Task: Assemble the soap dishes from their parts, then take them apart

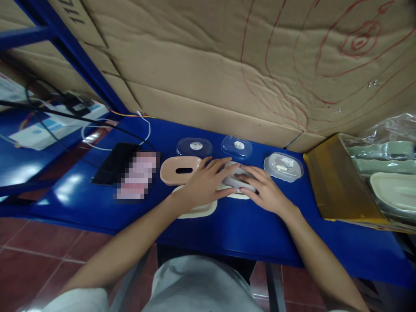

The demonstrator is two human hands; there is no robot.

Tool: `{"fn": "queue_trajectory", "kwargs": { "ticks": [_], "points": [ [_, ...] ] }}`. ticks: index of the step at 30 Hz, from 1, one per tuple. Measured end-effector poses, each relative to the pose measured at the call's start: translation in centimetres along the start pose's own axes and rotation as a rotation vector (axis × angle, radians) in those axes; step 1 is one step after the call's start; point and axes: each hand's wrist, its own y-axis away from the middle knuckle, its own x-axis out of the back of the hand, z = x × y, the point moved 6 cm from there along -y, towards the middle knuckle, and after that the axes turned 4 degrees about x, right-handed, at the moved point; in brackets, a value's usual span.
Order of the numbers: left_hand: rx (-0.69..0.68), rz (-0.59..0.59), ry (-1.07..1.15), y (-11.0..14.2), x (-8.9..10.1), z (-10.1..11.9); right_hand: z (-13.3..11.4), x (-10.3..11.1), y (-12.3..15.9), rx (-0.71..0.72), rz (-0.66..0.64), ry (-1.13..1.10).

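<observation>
A grey oval plastic cover sits between my hands, over a cream oval tray; whether it touches the tray is unclear. My left hand grips the cover from its left side, fingers over the far edge and thumb along the near edge. On the opposite side, my right hand has its fingers curved around the cover. Beneath my left wrist lies another cream oval tray, partly hidden. A peach oval cover with a dark slot stands just left of my left hand.
Clear plastic lids with round stickers lie behind. A clear container is to the right. A cardboard box of green and cream parts stands far right. Left are a black device, a blurred pink item and cables.
</observation>
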Motion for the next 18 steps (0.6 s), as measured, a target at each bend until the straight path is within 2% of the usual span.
{"fn": "queue_trajectory", "kwargs": {
  "ticks": [6, 12, 18],
  "points": [
    [0.018, 0.060, -0.048, -0.1, 0.7, 0.4, 2.4, 1.0, 0.4, -0.093, 0.108, 0.003],
    [-0.056, -0.095, -0.140, 0.7, -0.7, 1.3, 3.5, 0.7, 0.5, -0.170, 0.114, 0.020],
    [-0.043, -0.144, -0.174, 0.9, -1.4, 1.4, 3.6, 0.5, 0.5, -0.196, 0.104, 0.025]
  ]
}}
